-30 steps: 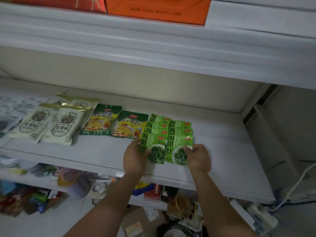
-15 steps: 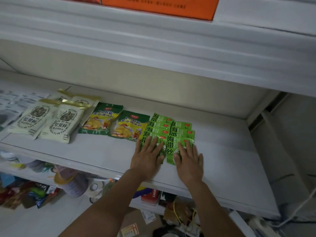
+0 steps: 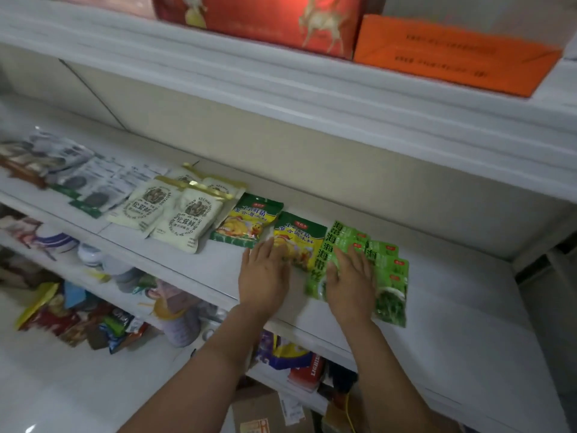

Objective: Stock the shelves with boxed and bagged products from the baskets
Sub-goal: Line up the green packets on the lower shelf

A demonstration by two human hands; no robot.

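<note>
Shelf (image 3: 462,314) under both hands is part stocked. Green bags (image 3: 392,276) lie beneath the flat, released right hand (image 3: 351,284); the flat left hand (image 3: 265,276) touches the yellow bag (image 3: 298,240). Straightening step, likely; next, fetch more from baskets.

My left hand (image 3: 265,276) lies just left of the frame's middle, palm down, its fingers (image 3: 268,250) straight and close together, pointing up the frame. My right hand (image 3: 351,282) lies just to the right of it, near but apart. It is also palm down, fingers (image 3: 354,256) straight and slightly spread, thumb out toward the left. Neither hand curls round anything. Both wrists are bare and nearly straight. My left forearm (image 3: 199,364) rises from the bottom edge left of centre, slanting right. My right forearm (image 3: 384,370) rises from the bottom edge right of centre, slanting left, so the two arms draw closer toward the hands.
</note>
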